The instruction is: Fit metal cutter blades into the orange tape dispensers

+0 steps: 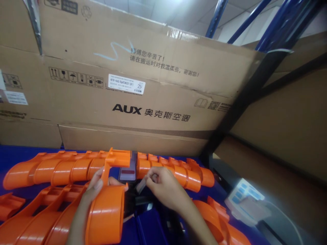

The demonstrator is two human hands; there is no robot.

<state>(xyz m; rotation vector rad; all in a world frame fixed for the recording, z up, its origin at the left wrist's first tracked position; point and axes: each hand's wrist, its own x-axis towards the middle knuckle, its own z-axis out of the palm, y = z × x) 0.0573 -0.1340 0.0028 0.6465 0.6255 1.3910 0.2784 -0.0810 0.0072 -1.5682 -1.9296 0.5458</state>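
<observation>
My left hand (96, 186) is closed around the narrow upright part of an orange plastic piece (105, 214), which has a wide curved band at the bottom and a bracket-like top. To its right, my right hand (163, 185) pinches a small flat greyish strip (141, 185), blurred and partly covered by the fingers. The strip appears apart from the orange piece. A phone (127, 173) with a lit screen lies behind, between the two hands.
Rows of similar orange pieces (61, 172) line the blue surface at left, with more orange pieces (168, 172) at right. A large cardboard box (89, 112) stands behind. Dark blue bins (150, 226) sit low in front. A white device (246, 202) with a cable is at right, near a rack post (237, 102).
</observation>
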